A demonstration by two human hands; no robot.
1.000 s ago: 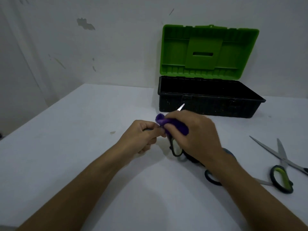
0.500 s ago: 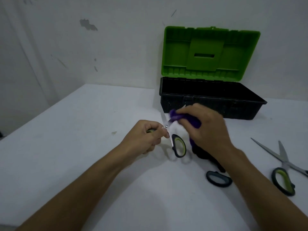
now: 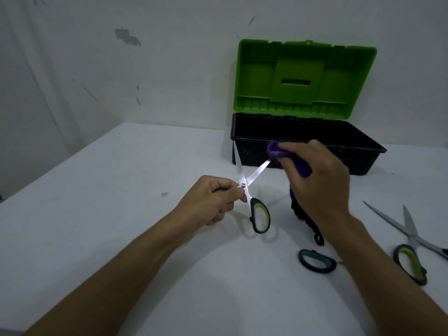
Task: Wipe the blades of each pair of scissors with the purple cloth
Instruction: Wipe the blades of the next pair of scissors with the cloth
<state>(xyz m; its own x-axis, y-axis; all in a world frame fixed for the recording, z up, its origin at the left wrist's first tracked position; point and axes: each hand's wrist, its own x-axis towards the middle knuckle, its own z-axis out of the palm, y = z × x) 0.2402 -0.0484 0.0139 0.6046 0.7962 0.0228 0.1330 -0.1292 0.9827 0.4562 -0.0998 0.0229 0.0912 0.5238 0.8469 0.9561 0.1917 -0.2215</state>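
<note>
Left hand [image 3: 213, 197] is gripping the open scissors [image 3: 247, 187] by 1 handle; right hand [image 3: 317, 180], at 2 o'clock, is pinching the purple cloth [image 3: 278, 151] at a blade tip.

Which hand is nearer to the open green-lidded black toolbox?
The right hand, which grips the purple cloth; it overlaps the open green-lidded black toolbox front wall in the picture. The left hand is lower left, holding the open scissors.

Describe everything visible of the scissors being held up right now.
The held scissors have shiny metal blades spread in a V, joined at a silver pivot, and black handles with green inserts. The left hand grips one handle; the other loop hangs free below. The purple cloth, pinched by the right hand, meets the right blade's tip.
</note>
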